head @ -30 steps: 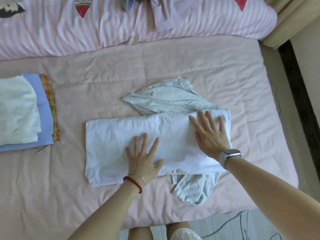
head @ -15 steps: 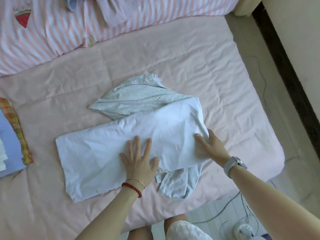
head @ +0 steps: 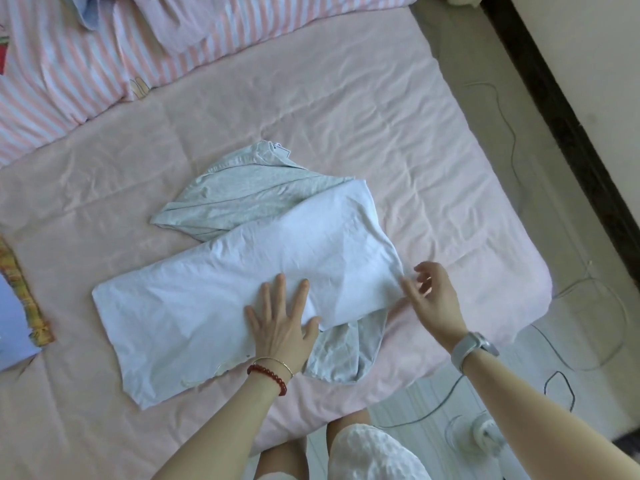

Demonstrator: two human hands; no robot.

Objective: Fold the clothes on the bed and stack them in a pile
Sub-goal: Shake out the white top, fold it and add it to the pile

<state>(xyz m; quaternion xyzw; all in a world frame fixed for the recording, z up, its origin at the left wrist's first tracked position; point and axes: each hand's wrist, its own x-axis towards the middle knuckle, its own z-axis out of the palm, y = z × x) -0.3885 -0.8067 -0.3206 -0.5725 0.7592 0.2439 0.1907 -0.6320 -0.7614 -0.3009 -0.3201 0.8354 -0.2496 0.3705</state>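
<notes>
On the bed (head: 398,140) lies a white cloth (head: 242,282), folded long, over a grey garment (head: 249,199). Left hand (head: 282,327) presses flat on it, fingers straight; right hand (head: 433,299) hovers at its right corner, loosely open, gripping nothing. Pile (head: 17,306) sits at far left.

Grey garment (head: 249,192) mostly under white cloth (head: 221,299), folded pile (head: 14,317) cut by left edge

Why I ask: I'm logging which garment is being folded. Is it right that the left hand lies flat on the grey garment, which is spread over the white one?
Not quite: the layers are swapped. In the head view the left hand lies flat on the white garment, which is spread over the grey garment, not under it.
</notes>
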